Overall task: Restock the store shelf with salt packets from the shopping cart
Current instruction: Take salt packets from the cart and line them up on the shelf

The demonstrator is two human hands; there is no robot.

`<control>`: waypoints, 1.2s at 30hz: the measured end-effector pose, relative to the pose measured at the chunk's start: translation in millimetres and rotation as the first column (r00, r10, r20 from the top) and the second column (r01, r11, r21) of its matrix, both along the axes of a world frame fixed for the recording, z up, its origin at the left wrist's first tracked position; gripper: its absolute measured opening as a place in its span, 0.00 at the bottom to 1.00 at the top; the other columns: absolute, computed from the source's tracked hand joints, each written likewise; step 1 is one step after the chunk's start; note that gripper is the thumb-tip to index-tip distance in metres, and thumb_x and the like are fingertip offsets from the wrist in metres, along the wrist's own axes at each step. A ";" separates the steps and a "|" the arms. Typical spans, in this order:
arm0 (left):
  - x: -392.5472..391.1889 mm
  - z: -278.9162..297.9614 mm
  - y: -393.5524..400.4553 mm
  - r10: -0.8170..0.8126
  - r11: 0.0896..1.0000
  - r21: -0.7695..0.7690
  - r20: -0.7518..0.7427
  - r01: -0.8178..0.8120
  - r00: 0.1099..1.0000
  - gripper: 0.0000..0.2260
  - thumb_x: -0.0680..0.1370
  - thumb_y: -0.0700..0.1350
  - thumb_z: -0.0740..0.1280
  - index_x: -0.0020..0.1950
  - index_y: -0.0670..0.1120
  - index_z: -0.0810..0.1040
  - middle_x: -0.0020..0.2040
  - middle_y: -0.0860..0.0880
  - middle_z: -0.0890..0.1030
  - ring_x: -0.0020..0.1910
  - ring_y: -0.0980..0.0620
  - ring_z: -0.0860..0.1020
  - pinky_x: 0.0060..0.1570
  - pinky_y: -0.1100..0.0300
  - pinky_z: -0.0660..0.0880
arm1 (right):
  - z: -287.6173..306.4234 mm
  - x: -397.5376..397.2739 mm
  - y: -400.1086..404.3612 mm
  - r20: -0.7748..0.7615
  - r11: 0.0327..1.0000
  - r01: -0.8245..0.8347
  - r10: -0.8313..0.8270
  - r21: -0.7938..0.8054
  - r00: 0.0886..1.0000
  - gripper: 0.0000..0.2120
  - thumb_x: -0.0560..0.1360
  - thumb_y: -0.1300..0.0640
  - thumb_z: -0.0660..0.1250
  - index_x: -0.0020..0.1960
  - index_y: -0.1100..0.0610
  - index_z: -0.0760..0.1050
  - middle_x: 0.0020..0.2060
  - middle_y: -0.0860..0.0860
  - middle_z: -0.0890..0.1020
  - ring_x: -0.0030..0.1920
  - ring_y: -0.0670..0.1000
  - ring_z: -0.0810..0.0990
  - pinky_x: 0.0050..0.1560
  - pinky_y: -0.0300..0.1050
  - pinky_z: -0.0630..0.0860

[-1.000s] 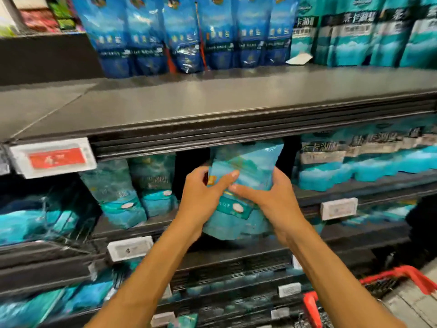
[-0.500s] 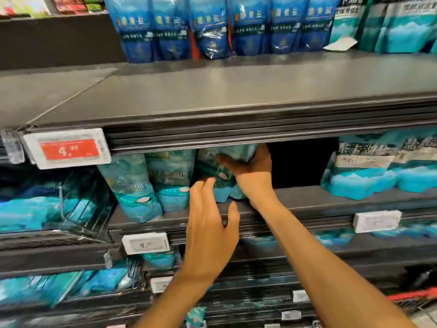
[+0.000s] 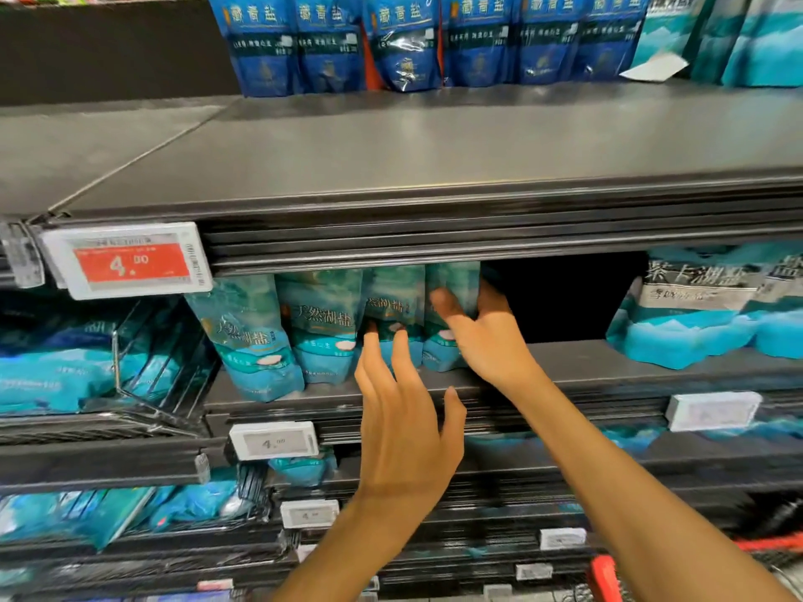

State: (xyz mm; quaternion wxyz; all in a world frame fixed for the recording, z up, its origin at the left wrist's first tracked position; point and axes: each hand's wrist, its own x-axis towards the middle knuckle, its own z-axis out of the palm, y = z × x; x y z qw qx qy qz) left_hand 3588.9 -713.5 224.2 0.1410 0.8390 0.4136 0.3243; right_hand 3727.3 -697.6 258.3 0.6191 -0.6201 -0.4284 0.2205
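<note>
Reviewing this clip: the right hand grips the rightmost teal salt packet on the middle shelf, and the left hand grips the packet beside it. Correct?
Not quite. In the head view the left hand grips nothing; its fingers are spread open in front of the row. The right hand does grip the rightmost teal salt packet on the grey metal middle shelf.

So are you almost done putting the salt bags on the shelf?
Not yet, it seems. Four teal salt packets already stand in a row on the middle shelf. The right hand grips the rightmost packet, settling it in; the left hand hovers open in front. A dark empty gap beside that packet still needs filling.
</note>
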 end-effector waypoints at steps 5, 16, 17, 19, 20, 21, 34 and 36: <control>-3.8 -2.9 1.2 0.000 0.999 0.043 0.009 -0.001 1.000 0.32 0.77 0.57 0.57 0.76 0.41 0.57 0.74 0.43 0.53 0.74 0.40 0.57 0.65 0.42 0.71 | -7.3 16.3 -9.5 -0.060 1.000 0.008 -0.008 -0.009 0.998 0.05 0.77 0.50 0.69 0.48 0.41 0.75 0.40 0.31 0.81 0.41 0.30 0.81 0.41 0.25 0.75; -7.0 -9.3 1.2 -0.032 0.999 0.030 0.084 0.030 0.996 0.31 0.76 0.56 0.58 0.74 0.41 0.59 0.74 0.41 0.55 0.71 0.43 0.59 0.65 0.49 0.71 | -8.0 19.8 -14.3 -0.005 0.991 -0.068 0.068 -0.112 0.998 0.10 0.74 0.49 0.74 0.46 0.39 0.73 0.41 0.32 0.79 0.41 0.28 0.79 0.35 0.24 0.73; -7.3 -9.5 0.9 -0.036 0.999 0.033 0.086 0.034 0.996 0.31 0.76 0.56 0.58 0.74 0.41 0.58 0.75 0.41 0.55 0.71 0.43 0.59 0.65 0.49 0.72 | -9.4 20.9 -14.2 -0.010 0.992 -0.069 0.069 -0.110 0.998 0.10 0.74 0.50 0.74 0.47 0.39 0.73 0.42 0.33 0.79 0.41 0.29 0.80 0.36 0.25 0.74; -7.8 -10.0 1.0 -0.046 0.998 0.037 0.096 0.043 0.994 0.30 0.76 0.56 0.58 0.74 0.42 0.58 0.75 0.41 0.55 0.72 0.43 0.59 0.64 0.48 0.73 | -11.3 22.2 -14.0 -0.019 0.991 -0.072 0.070 -0.113 0.997 0.10 0.74 0.50 0.74 0.48 0.39 0.73 0.46 0.36 0.81 0.45 0.34 0.82 0.41 0.30 0.78; -8.1 -10.3 1.4 -0.048 0.998 0.037 0.105 0.044 0.993 0.30 0.76 0.56 0.57 0.74 0.42 0.58 0.75 0.41 0.55 0.72 0.44 0.58 0.64 0.48 0.73 | -11.8 22.6 -14.0 -0.020 0.990 -0.070 0.068 -0.119 0.998 0.10 0.74 0.49 0.74 0.49 0.38 0.74 0.47 0.36 0.81 0.46 0.36 0.82 0.44 0.33 0.80; -8.3 -10.7 1.7 -0.048 0.998 0.037 0.114 0.044 0.992 0.30 0.76 0.56 0.57 0.73 0.43 0.58 0.75 0.42 0.55 0.72 0.44 0.58 0.64 0.49 0.73 | -12.4 22.5 -14.1 -0.020 0.990 -0.068 0.066 -0.120 0.998 0.10 0.74 0.49 0.74 0.49 0.38 0.74 0.46 0.36 0.81 0.47 0.36 0.82 0.44 0.33 0.80; -17.4 -10.0 6.3 -0.079 0.997 0.042 0.303 0.070 0.950 0.24 0.76 0.54 0.60 0.70 0.47 0.62 0.73 0.50 0.58 0.70 0.65 0.53 0.65 0.65 0.60 | -14.8 21.2 -15.1 0.017 0.995 -0.029 0.031 -0.095 0.999 0.13 0.73 0.55 0.75 0.49 0.41 0.75 0.43 0.35 0.82 0.45 0.32 0.81 0.40 0.27 0.76; -18.9 -8.3 6.5 -0.091 0.996 0.044 0.326 0.081 0.941 0.23 0.77 0.53 0.60 0.69 0.48 0.63 0.72 0.50 0.59 0.70 0.64 0.55 0.66 0.75 0.55 | -15.7 22.0 -14.7 0.033 0.996 -0.017 0.020 -0.092 0.999 0.14 0.72 0.55 0.75 0.49 0.40 0.74 0.41 0.33 0.82 0.46 0.32 0.81 0.40 0.28 0.76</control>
